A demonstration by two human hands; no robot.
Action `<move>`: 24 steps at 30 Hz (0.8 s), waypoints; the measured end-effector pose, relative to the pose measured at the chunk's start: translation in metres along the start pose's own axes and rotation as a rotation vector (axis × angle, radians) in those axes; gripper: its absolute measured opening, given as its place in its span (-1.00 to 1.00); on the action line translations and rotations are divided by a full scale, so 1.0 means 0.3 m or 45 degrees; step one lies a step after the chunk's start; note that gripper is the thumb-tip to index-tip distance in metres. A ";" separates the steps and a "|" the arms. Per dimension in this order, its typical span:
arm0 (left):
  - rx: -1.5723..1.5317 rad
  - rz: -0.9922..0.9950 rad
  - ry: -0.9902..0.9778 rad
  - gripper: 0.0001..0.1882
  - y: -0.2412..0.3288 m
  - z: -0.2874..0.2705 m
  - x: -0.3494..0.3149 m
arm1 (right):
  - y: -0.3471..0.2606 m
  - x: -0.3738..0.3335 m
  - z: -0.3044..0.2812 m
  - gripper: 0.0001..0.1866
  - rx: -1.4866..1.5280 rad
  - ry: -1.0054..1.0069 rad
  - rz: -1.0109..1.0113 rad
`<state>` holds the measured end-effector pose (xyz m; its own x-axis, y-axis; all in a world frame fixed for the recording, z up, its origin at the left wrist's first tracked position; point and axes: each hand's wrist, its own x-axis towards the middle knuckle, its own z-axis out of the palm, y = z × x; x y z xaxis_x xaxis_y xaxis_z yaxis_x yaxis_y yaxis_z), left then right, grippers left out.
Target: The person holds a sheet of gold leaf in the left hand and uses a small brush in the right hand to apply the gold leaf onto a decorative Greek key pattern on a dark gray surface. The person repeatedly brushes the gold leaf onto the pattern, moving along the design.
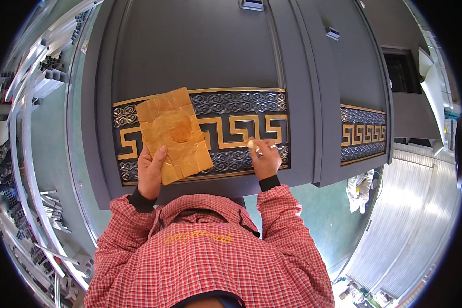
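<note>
My left hand (149, 173) grips the lower left edge of a creased piece of brown cardboard (161, 123), thumb on top. A patch of gold-brown paint or powder (181, 132) lies on the cardboard's middle. The cardboard hides part of a dark grey door panel's decorative band (241, 105), which has gold key-pattern lines between raised scrollwork. Over the band's right part, my right hand (267, 161) pinches a small pale wad (252, 144), perhaps sponge or cloth. Whether the wad touches the gold line I cannot tell. A ring sits on a right finger.
The large grey panel (200, 51) lies in front of me, with a small metal fitting (251, 5) at its far edge. To the right is a second panel with a similar band (363, 134). Metal racks with profiles (49, 82) line the left. Corrugated sheeting (400, 205) stands at right.
</note>
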<state>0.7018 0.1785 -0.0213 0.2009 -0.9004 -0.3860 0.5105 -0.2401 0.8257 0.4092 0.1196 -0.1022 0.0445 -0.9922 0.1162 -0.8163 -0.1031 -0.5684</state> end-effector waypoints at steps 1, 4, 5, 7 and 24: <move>-0.002 -0.004 -0.019 -0.68 -0.004 -0.001 0.000 | -0.006 0.000 -0.001 -0.78 -0.012 -0.041 -0.035; 0.022 0.011 -0.032 -0.68 -0.017 0.006 0.001 | 0.006 0.011 -0.025 -0.77 -0.036 -0.018 -0.014; 0.035 0.021 -0.031 -0.68 -0.020 0.014 0.001 | 0.011 0.024 -0.042 -0.77 -0.047 0.047 -0.020; 0.013 -0.004 -0.039 -0.67 -0.026 0.027 -0.001 | -0.016 0.046 -0.079 -0.76 0.023 0.110 0.013; 0.106 -0.034 -0.136 -0.64 -0.084 0.078 0.002 | -0.369 0.121 -0.264 -0.76 0.192 -0.138 -0.408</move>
<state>0.6695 0.1755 -0.0327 0.0955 -0.9258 -0.3658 0.4426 -0.2897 0.8486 0.4555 0.1005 0.0294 0.3516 -0.9087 0.2250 -0.6574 -0.4108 -0.6316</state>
